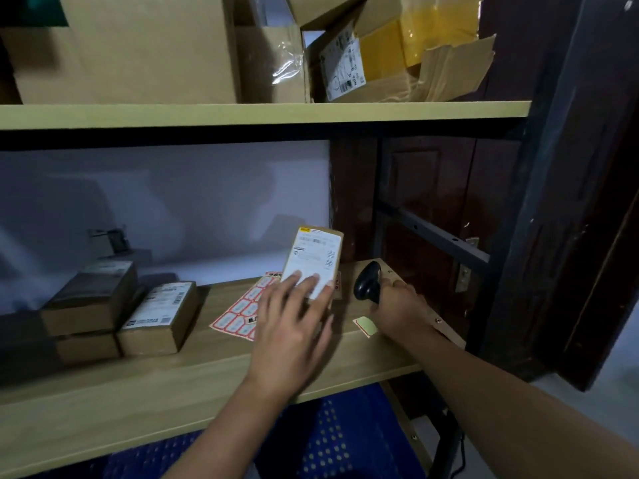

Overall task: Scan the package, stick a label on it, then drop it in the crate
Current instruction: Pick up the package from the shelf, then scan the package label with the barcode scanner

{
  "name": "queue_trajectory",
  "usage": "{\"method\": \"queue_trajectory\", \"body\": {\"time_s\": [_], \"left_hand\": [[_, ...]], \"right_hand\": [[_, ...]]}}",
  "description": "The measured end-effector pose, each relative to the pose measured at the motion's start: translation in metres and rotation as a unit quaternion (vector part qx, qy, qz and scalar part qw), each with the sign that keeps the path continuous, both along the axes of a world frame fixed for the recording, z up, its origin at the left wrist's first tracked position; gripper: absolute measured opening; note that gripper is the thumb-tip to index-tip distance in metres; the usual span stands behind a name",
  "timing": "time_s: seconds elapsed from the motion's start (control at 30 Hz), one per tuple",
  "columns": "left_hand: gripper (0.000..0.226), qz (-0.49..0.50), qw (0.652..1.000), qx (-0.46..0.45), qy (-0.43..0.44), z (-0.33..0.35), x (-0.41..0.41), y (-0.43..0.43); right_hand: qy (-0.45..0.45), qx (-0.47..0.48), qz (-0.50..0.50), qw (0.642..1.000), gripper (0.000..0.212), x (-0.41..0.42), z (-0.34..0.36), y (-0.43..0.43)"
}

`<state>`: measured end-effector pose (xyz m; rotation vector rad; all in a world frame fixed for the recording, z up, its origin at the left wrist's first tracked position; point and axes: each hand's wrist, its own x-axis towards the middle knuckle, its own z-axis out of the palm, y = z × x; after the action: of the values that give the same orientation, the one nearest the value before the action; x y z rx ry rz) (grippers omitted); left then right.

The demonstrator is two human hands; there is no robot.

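A small brown package [315,257] with a white shipping label stands tilted up on the wooden shelf [173,368]. My left hand [294,326] holds it from the front, fingers spread over the label's lower part. Just to its right, my right hand [397,307] grips a black barcode scanner [368,281], whose head is level with the package's lower edge. A sheet of red-bordered labels [242,311] lies flat on the shelf, partly under my left hand. One loose peeled label [366,324] lies near my right wrist. A blue perforated crate [328,440] sits below the shelf.
Three more brown packages [159,319] are stacked at the shelf's left. Large cardboard boxes [138,46] fill the upper shelf. The dark metal rack frame [432,233] and a dark wooden door [570,202] stand at the right.
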<state>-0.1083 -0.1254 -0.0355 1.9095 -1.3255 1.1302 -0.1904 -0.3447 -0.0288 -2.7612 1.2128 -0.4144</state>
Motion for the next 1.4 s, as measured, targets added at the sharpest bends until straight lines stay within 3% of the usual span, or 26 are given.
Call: {"method": "queue_trajectory", "body": {"time_s": [0.1, 0.2, 0.3, 0.4, 0.5, 0.63, 0.73, 0.83, 1.0, 1.13, 1.2, 1.27, 1.4], "left_hand": [[0.046, 0.012, 1.0, -0.026, 0.001, 0.001, 0.005, -0.001], [0.046, 0.017, 0.998, -0.053, 0.003, -0.001, 0.018, 0.006], [0.055, 0.037, 0.997, -0.061, -0.011, -0.004, 0.031, 0.016], [0.075, 0.069, 0.995, -0.066, -0.019, -0.007, 0.039, 0.028], [0.078, 0.08, 0.993, -0.077, -0.031, -0.008, 0.044, 0.04], [0.072, 0.08, 0.99, -0.105, -0.042, -0.015, 0.046, 0.051], [0.06, 0.082, 0.989, -0.12, -0.042, -0.021, 0.046, 0.053], [0.063, 0.081, 0.987, -0.13, -0.043, -0.02, 0.047, 0.054], [0.067, 0.095, 0.986, -0.127, -0.047, -0.022, 0.048, 0.055], [0.065, 0.099, 0.985, -0.131, -0.052, -0.023, 0.048, 0.058], [0.063, 0.101, 0.986, -0.124, -0.051, -0.024, 0.048, 0.061], [0.059, 0.103, 0.987, -0.12, -0.037, -0.024, 0.047, 0.064], [0.049, 0.104, 0.988, -0.107, 0.033, -0.022, 0.044, 0.07]], "right_hand": [[-0.08, 0.03, 0.008, 0.996, 0.062, -0.007, 0.011, 0.008], [-0.241, 0.102, 0.034, 0.964, 0.04, -0.015, 0.032, 0.032], [-0.373, 0.234, 0.069, 0.895, 0.025, -0.025, 0.065, 0.07], [-0.47, 0.366, 0.14, 0.791, 0.028, -0.036, 0.092, 0.123], [-0.48, 0.474, 0.199, 0.711, 0.029, -0.037, 0.107, 0.171], [-0.47, 0.537, 0.236, 0.659, 0.035, -0.024, 0.114, 0.204], [-0.459, 0.531, 0.241, 0.67, 0.052, -0.015, 0.114, 0.211], [-0.459, 0.518, 0.243, 0.68, 0.06, -0.01, 0.114, 0.212], [-0.461, 0.508, 0.245, 0.685, 0.057, -0.014, 0.115, 0.214], [-0.453, 0.472, 0.245, 0.716, 0.048, -0.024, 0.117, 0.21], [-0.442, 0.43, 0.229, 0.753, 0.04, -0.027, 0.118, 0.203], [-0.404, 0.34, 0.218, 0.821, 0.032, -0.025, 0.116, 0.188], [-0.237, 0.178, 0.201, 0.934, 0.034, -0.002, 0.096, 0.145]]}}
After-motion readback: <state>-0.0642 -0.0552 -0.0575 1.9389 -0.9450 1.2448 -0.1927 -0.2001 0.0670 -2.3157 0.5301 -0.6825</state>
